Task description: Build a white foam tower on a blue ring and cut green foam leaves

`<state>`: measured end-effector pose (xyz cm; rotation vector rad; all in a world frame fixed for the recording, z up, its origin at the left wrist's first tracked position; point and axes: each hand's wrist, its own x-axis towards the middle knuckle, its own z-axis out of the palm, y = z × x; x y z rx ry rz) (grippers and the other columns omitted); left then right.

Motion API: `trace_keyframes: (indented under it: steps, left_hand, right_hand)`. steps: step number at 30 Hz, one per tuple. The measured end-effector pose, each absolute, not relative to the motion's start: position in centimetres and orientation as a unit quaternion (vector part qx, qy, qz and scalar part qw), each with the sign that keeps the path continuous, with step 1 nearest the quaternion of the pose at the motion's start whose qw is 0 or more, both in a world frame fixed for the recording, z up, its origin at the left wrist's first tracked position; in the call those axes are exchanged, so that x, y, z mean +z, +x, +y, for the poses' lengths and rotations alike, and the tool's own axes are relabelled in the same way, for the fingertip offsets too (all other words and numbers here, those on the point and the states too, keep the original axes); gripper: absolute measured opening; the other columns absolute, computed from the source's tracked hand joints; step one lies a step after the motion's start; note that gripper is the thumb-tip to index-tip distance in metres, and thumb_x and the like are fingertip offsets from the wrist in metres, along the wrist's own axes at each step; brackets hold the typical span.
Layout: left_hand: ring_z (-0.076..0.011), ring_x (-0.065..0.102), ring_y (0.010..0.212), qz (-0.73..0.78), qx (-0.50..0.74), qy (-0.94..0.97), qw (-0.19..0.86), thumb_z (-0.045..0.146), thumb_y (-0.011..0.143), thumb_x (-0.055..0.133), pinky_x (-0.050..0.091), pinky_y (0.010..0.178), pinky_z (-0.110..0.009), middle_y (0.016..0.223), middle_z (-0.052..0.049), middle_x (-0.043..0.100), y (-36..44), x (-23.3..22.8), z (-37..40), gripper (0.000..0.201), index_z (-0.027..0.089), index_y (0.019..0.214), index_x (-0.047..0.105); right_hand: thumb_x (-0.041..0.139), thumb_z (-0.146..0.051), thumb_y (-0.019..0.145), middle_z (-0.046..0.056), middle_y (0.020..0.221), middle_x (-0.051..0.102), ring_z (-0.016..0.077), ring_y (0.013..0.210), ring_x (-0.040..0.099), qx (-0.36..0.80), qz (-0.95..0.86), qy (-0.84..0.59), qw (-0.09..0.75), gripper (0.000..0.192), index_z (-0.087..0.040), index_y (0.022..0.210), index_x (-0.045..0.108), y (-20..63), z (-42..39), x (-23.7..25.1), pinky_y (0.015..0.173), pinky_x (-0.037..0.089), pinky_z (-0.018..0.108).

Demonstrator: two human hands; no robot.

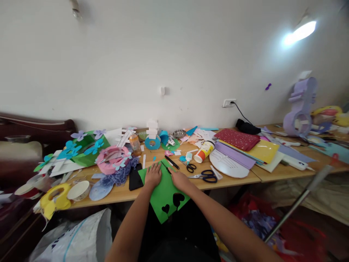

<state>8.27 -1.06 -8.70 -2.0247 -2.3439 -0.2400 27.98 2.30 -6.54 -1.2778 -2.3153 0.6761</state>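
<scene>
Just right of the hands lie blue-handled scissors (205, 176) and, beyond them, smaller black scissors (190, 167); a black pen (171, 162) lies just ahead of the hands; a small glue bottle (188, 157) stands near it; a white tub with an orange lid (204, 151) lies on its side further right. Immediately left of the hands rests a black phone (135, 178), touching a heap of purple yarn (122, 174); beyond that sits a pink foam ring (112, 159), a green foam piece with blue flowers (85, 148) and a white paper bowl (79, 190). Far to the right, well apart from the hands, stand a red glitter sheet (236, 139), yellow sheets (264, 150) and a purple foam figure (301, 107); a wall socket (228, 103) shows on the wall behind the wooden table (117, 194).
</scene>
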Motion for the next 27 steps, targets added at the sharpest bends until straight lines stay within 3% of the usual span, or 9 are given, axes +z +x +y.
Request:
trace_keyframes:
  steps: [6,9,14,18,21,23,25,27]
  left_hand:
    - [-0.0256,0.032,0.148,-0.755,-0.077,-0.651,0.023,0.030,0.101,0.032,0.025,0.119,-0.053,0.159,-0.007,0.039,8.6,-7.8,-1.0,0.051,0.024,0.151,0.043]
    - [-0.0279,0.040,0.143,-0.758,-0.079,-0.646,0.034,0.025,0.101,0.034,0.026,0.117,-0.056,0.153,-0.011,0.046,9.2,-7.3,-1.8,0.048,0.021,0.145,0.051]
    - [-0.0292,0.046,0.139,-0.762,-0.074,-0.642,0.052,0.017,0.098,0.035,0.028,0.117,-0.057,0.148,-0.012,0.053,9.2,-7.7,-5.2,0.047,0.022,0.140,0.057]
    - [-0.0285,0.039,0.144,-0.769,-0.083,-0.630,0.071,0.007,0.094,0.032,0.028,0.118,-0.052,0.153,-0.015,0.045,8.8,-7.1,-7.2,0.054,0.016,0.144,0.052]
    - [-0.0242,0.023,0.151,-0.757,-0.110,-0.638,0.088,0.010,0.097,0.030,0.021,0.123,-0.045,0.161,-0.012,0.034,9.7,-5.4,-9.0,0.053,0.014,0.146,0.048]
    - [-0.0233,0.014,0.154,-0.753,-0.169,-0.627,0.105,0.021,0.101,0.029,0.018,0.124,-0.046,0.163,-0.010,0.029,10.7,-4.6,-11.3,0.048,0.017,0.146,0.046]
    - [-0.0212,0.021,0.152,-0.742,-0.365,-0.552,0.108,0.028,0.102,0.031,0.024,0.123,-0.043,0.163,-0.011,0.029,11.7,-4.7,-14.6,0.044,0.020,0.143,0.046]
    - [-0.0259,0.024,0.151,-0.758,-0.513,-0.394,0.087,0.040,0.099,0.041,0.024,0.122,-0.050,0.159,-0.015,0.032,12.5,-6.0,-18.1,0.048,0.021,0.144,0.042]
  right_hand:
    - [0.034,-0.031,0.102,0.020,0.120,0.065,0.0296,0.105,0.065,0.195,-0.784,-0.540,0.235,0.048,-0.012,0.145,0.045,31.4,1.6,-6.7,0.086,0.049,0.037]
    - [0.038,-0.029,0.101,0.024,0.130,0.057,0.0318,0.117,0.057,0.163,-0.772,-0.555,0.265,0.047,-0.007,0.141,0.047,33.6,2.3,-6.8,0.097,0.045,0.041]
    - [0.048,-0.027,0.097,0.015,0.129,0.059,0.0249,0.121,0.054,0.165,-0.808,-0.485,0.290,0.042,-0.014,0.137,0.053,35.1,4.6,-6.1,0.104,0.043,0.036]
    - [0.040,-0.017,0.097,0.011,0.135,0.058,0.0207,0.127,0.051,0.163,-0.812,-0.466,0.311,0.039,-0.017,0.132,0.057,36.3,5.6,-5.1,0.109,0.040,0.034]
    - [0.040,-0.004,0.086,0.018,0.122,0.063,0.0296,0.123,0.053,0.155,-0.790,-0.510,0.305,0.044,-0.012,0.122,0.064,38.8,4.9,-5.1,0.107,0.039,0.045]
    - [0.040,0.000,0.081,0.023,0.113,0.064,0.0358,0.118,0.055,0.156,-0.779,-0.531,0.295,0.044,-0.009,0.114,0.068,40.9,3.5,-5.4,0.104,0.039,0.053]
    - [0.039,-0.002,0.082,0.024,0.115,0.064,0.0365,0.118,0.054,0.167,-0.780,-0.526,0.295,0.045,-0.008,0.115,0.068,42.6,1.4,-5.7,0.105,0.038,0.055]
    - [0.038,-0.007,0.087,0.021,0.124,0.061,0.0330,0.122,0.053,0.189,-0.789,-0.501,0.301,0.044,-0.009,0.123,0.065,43.3,-1.1,-5.8,0.110,0.037,0.050]
